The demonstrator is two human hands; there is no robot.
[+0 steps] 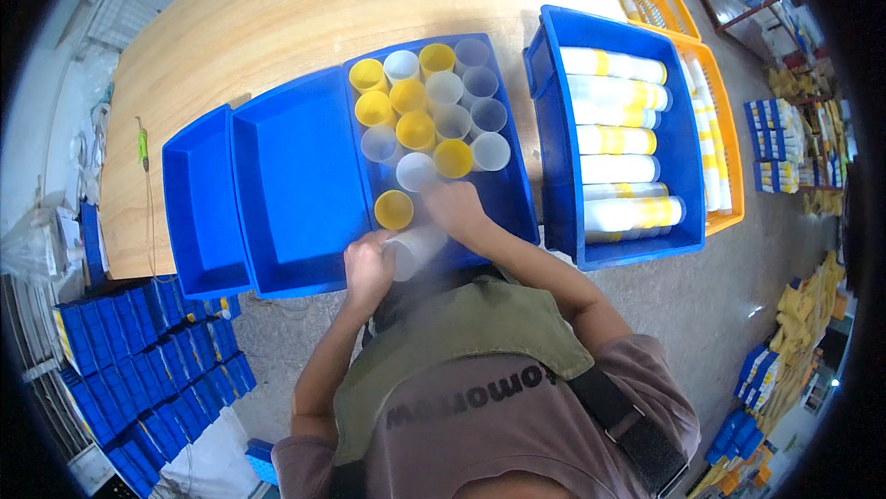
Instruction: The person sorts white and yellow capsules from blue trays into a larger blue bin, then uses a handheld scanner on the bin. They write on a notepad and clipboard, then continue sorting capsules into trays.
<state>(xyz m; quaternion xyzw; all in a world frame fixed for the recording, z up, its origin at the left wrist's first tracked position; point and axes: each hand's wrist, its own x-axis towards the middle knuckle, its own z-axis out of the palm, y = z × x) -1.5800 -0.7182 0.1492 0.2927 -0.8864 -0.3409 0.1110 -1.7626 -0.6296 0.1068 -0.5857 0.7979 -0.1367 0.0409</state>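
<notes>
My left hand is closed around the near end of a translucent white cup or sleeve of cups, tilted over the front edge of a blue bin. Just above its far end is my right hand, blurred, with its fingers curled and partly hidden; whether it grips anything does not show. By its fingertips stands a white cup. A yellow cup is upright close to my left hand. Farther back in the bin stand several more yellow cups and translucent white cups, mouths up.
Two blue bins adjoin on the left. To the right, another blue bin holds white and yellow sleeves lying flat, beside an orange crate. A green-handled tool lies on the wooden table. Blue bins are stacked lower left.
</notes>
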